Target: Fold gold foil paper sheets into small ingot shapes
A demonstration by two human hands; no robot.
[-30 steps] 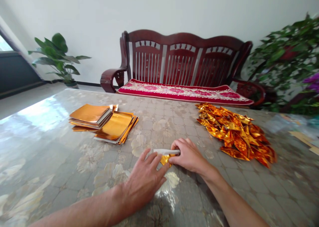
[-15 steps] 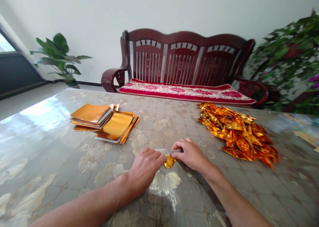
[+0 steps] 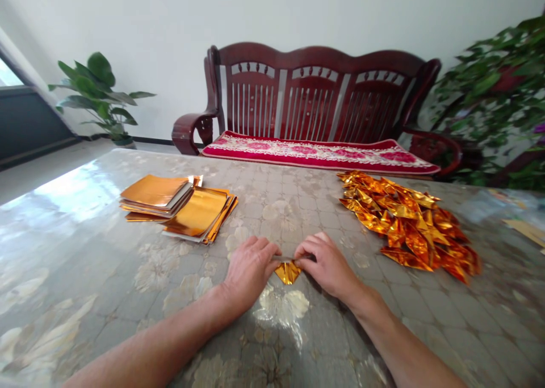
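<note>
Between my hands, low over the table, is a small piece of gold foil paper (image 3: 288, 274) with a narrow greyish folded edge along its top. My left hand (image 3: 253, 266) pinches its left end between thumb and fingers. At the right end, my right hand (image 3: 320, 261) grips the same piece with thumb and curled index finger. The fingertips hide both ends of the paper. A pile of folded gold foil pieces (image 3: 409, 220) lies to the right of my hands. Stacked flat gold foil sheets (image 3: 198, 212) lie to the left.
The table (image 3: 170, 342) has a glossy, flower-patterned cover. Clear plastic wrapping (image 3: 494, 203) and a tan piece of card (image 3: 525, 229) lie at the right edge. Behind stands a dark red wooden bench (image 3: 315, 104) with a floral cushion, with leafy plants (image 3: 100, 93) at either side.
My left fingers have drawn back slightly left along the fold, and more of the foil now shows between my hands. The grey edge has become narrower. Both hands keep hold.
</note>
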